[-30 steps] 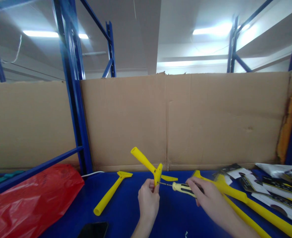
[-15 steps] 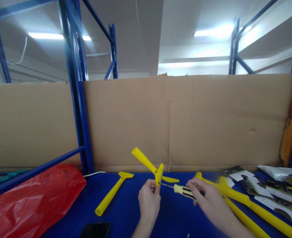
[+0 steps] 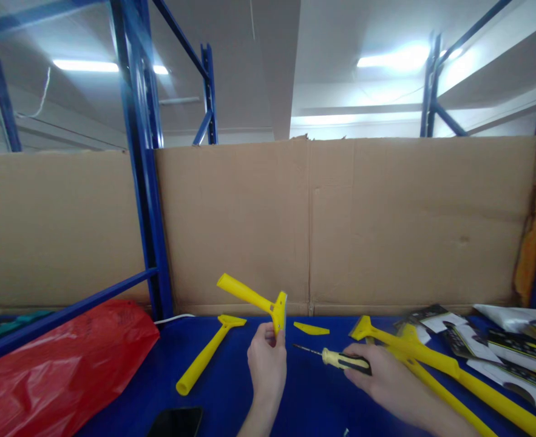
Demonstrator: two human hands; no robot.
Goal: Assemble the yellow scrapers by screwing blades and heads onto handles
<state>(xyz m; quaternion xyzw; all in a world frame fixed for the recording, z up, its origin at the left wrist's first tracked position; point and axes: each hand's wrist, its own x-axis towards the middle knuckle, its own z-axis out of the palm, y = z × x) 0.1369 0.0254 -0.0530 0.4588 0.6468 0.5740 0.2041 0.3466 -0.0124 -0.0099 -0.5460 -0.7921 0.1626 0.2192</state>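
Note:
My left hand [image 3: 268, 358] is closed on the head end of a yellow scraper [image 3: 248, 295], whose tubular handle points up and to the left. A screwdriver [image 3: 346, 360] with a cream and black handle is in my right hand [image 3: 381, 376]; its thin shaft points left, apart from the scraper. Between and behind the hands, a flat yellow blade cover [image 3: 311, 329] lies on the blue tabletop [image 3: 231, 406]. To the left rests another yellow scraper piece [image 3: 206, 358] with a hollow handle. A small screw [image 3: 346, 432] lies at the front edge of view.
Long yellow scrapers [image 3: 436, 358] lie crossed at the right, beside printed black-and-white packages [image 3: 513, 370]. A red plastic bag [image 3: 76, 364] covers the left side. A dark phone [image 3: 175, 422] is at the front. Cardboard panels [image 3: 240, 224] and a blue rack post [image 3: 147, 200] stand behind.
The screwdriver tip has come away from the scraper head and dropped lower. My left hand has shifted slightly left and turned the scraper, its handle now tilting further toward the left.

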